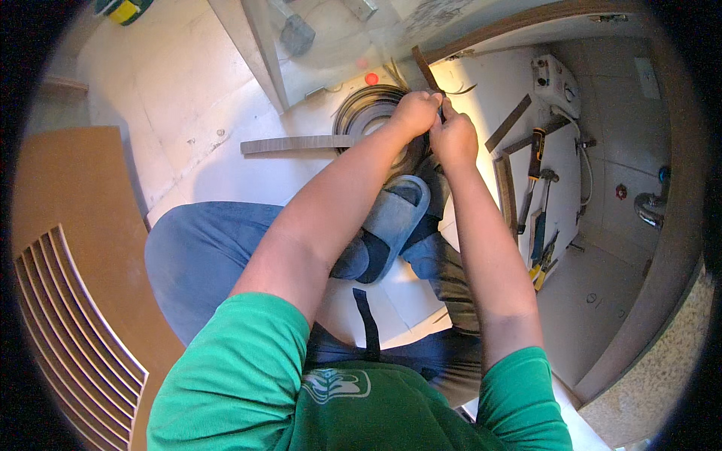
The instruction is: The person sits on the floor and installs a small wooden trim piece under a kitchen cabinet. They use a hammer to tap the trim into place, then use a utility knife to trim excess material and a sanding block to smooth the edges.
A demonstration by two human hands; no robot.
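One left hand point(416, 114), one right hand point(455, 140); fingers of both pinched one brown strip point(426, 69) at the upper-right edge of one coil point(356, 113); one cabinet frame point(683, 173) bounded the right; pale floor point(169, 105) extended left.

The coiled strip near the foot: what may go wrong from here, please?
The grey slipper is close to the coil, so a small shift might knock it. A grey-brown strip sticks out leftward and could be stepped on. The left grip and right grip are close together at a dark strip; if one slips, it might strike the other.
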